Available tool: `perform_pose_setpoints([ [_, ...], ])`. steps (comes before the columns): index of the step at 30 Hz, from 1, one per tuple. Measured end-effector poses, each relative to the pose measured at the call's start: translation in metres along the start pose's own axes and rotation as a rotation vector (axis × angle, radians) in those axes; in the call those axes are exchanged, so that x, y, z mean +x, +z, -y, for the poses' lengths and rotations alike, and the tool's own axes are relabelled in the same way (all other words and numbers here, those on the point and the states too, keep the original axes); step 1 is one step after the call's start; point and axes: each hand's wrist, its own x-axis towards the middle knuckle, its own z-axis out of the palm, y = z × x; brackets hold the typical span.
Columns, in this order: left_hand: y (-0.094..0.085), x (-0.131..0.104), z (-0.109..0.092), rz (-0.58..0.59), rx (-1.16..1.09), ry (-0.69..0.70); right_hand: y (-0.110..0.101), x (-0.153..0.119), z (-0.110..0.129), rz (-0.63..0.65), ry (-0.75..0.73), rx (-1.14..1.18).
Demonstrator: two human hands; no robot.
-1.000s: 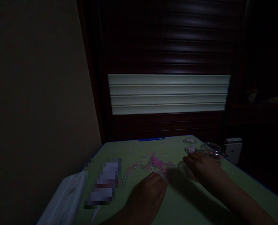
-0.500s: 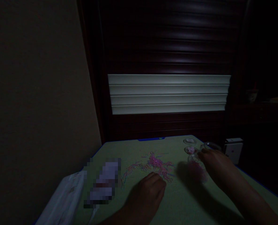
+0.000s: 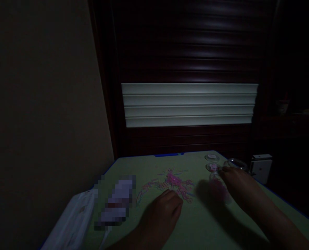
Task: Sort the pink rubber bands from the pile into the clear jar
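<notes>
My left hand (image 3: 167, 210): lower middle of the frame, fingers curled; I cannot tell if they grip something
My right hand (image 3: 235, 177): right side, close beside clear tub (image 3: 220, 193) with pink content; its grip I cannot tell
Pink bands (image 3: 174, 180): loose heap, below frame centre

From where I stand, the loose bands (image 3: 174, 180) lie mid-desk (image 3: 196, 225), with the left hand (image 3: 168, 205) on their near side and, to their left, a pixelated item (image 3: 116, 201), then a box (image 3: 71, 218) at the near left edge. Right of the bands is a tub (image 3: 219, 191) with more inside, the right hand (image 3: 234, 175) at its right; beyond them are a dish (image 3: 212, 167), a lid (image 3: 212, 158) behind that, and an open jar (image 3: 236, 163) to the right. A slatted shutter (image 3: 188, 104) stands behind the desk, with a carton (image 3: 261, 168) past its right edge.
</notes>
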Motion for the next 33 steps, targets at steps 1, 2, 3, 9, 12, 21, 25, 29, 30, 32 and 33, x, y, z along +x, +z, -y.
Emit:
perform_pose_setpoints([
  [1,0.000,0.000,0.000,0.000,0.000,-0.005,0.001,0.000,0.002,-0.010,-0.020,-0.003],
  [2,0.001,0.000,0.001,0.001,0.000,-0.007,0.001,0.001,0.004,-0.015,-0.038,-0.011],
  [3,0.001,0.000,0.001,0.002,0.000,-0.008,0.002,0.002,0.007,-0.025,-0.064,-0.019],
  [9,0.001,0.000,0.003,-0.007,0.013,-0.020,0.008,0.004,0.036,-0.072,-0.322,0.172],
  [12,-0.002,0.001,0.004,-0.003,0.053,-0.011,0.017,0.002,0.048,-0.056,-0.416,0.270],
  [21,-0.004,0.006,0.010,-0.036,0.156,-0.034,0.020,-0.001,0.052,0.032,-0.458,0.350],
  [25,-0.001,0.008,0.014,-0.019,0.167,-0.046,0.009,-0.003,0.054,0.077,-0.438,0.376],
  [29,0.001,0.008,0.018,-0.006,0.183,-0.058,0.008,-0.003,0.057,0.075,-0.424,0.365],
  [30,0.002,0.008,0.018,-0.003,0.189,-0.061,0.008,-0.003,0.057,0.071,-0.424,0.363],
  [32,0.001,0.008,0.017,0.010,0.199,-0.053,0.008,-0.004,0.056,0.072,-0.420,0.374],
  [33,0.001,0.008,0.016,0.019,0.206,-0.041,0.008,-0.004,0.056,0.076,-0.418,0.382],
])
